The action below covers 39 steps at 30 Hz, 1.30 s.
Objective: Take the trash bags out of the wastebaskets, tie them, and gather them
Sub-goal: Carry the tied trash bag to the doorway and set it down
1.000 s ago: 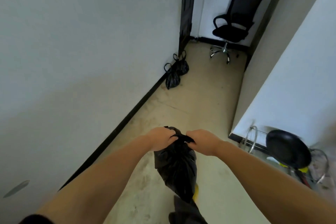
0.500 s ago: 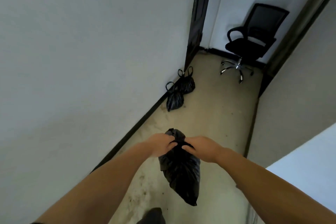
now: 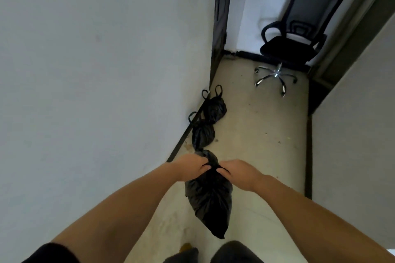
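A full black trash bag [image 3: 210, 200] hangs in front of me above the floor. My left hand [image 3: 192, 166] and my right hand [image 3: 239, 174] both grip its bunched top, close together, knuckles up. Two tied black trash bags lie ahead on the floor against the left wall: the nearer tied bag [image 3: 202, 135] and the farther tied bag [image 3: 214, 108], their handle loops sticking up. The knot area of the held bag is hidden between my fingers.
I stand in a narrow corridor with a white wall [image 3: 96, 70] on the left and another wall [image 3: 354, 134] on the right. A black office chair [image 3: 292, 42] stands at the far end beside a dark door frame [image 3: 221, 17]. My legs show at the bottom edge.
I have walked forward along the corridor with the bag held in both hands. The two tied bags and the chair are nearer. The pan and rack at the right have left view.
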Motion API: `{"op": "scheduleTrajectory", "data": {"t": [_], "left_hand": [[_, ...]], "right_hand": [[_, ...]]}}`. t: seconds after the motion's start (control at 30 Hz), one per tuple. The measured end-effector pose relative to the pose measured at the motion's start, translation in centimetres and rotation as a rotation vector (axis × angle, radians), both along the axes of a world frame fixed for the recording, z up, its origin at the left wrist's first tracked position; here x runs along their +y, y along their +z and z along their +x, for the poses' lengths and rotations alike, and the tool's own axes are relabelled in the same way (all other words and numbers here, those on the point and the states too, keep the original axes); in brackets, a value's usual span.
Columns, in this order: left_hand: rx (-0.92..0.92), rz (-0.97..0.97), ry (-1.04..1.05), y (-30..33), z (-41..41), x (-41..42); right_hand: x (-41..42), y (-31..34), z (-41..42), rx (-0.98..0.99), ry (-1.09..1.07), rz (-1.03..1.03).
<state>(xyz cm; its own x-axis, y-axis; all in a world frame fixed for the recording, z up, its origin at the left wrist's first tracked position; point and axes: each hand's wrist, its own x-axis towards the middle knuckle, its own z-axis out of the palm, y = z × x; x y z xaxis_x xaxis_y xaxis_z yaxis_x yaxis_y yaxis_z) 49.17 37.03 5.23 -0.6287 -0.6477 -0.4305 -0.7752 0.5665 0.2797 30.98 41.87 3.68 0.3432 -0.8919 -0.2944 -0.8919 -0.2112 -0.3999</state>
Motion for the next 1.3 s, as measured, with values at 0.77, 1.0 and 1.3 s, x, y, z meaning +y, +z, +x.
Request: {"op": "scheduleTrajectory", "data": {"t": [0.77,1.0,1.3], "left_hand": [[-0.245,0.038,0.214,-23.4,1.0,-33.4],[-0.461,-0.289,0.164,-34.1,9.4,-36.9],[-0.376,-0.900,-0.273,-38.5,14.9,-36.6]], "right_hand": [[-32.9,-23.0,2.8,-0.274,-0.044,0.274],[-36.6,-35.9,5.7,-0.351,-0.089,0.198],[-38.5,-50.5,6.4,-0.229,0.158,0.052]]}}
